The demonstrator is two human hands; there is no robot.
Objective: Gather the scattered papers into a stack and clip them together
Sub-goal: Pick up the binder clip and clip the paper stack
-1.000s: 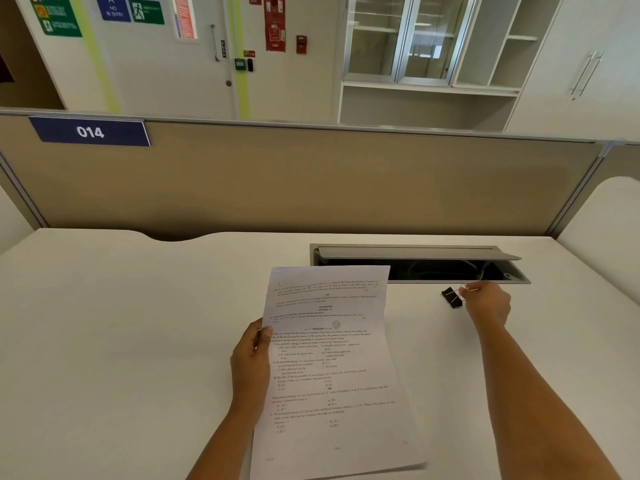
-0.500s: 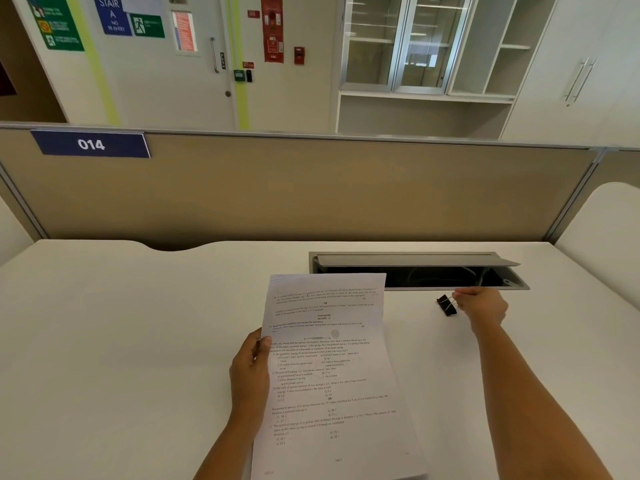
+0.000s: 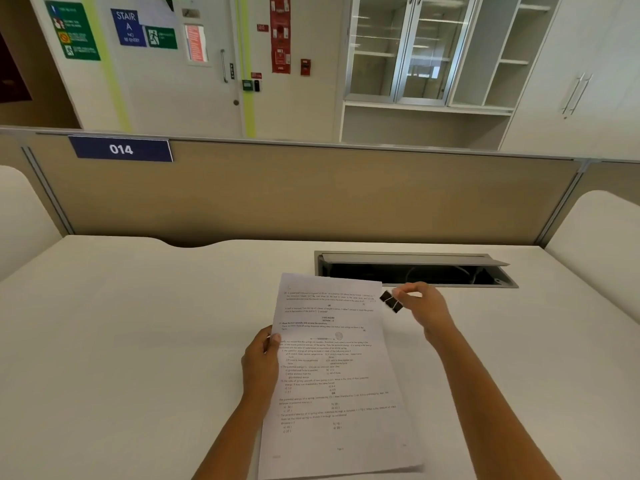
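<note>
Above the white counter (image 3: 138, 341): left hand (image 3: 260, 363) pinching the printed paper stack (image 3: 332, 375) at its left edge; right hand (image 3: 424, 306) pinching a black binder clip (image 3: 391, 301) beside the stack's top right corner.

1. We see bright, even indoor light; no hard shadows on desk (image 3: 138, 341).
2. Soft glare on glass cabinet (image 3: 408, 46) doors.
3. Wide-angle warp: partition (image 3: 311, 195) bows, edges bend.
4. Paper (image 3: 329, 375) text soft, unreadable; bottom corner blurred. Wall signs (image 3: 128, 27) slightly fuzzy.
</note>
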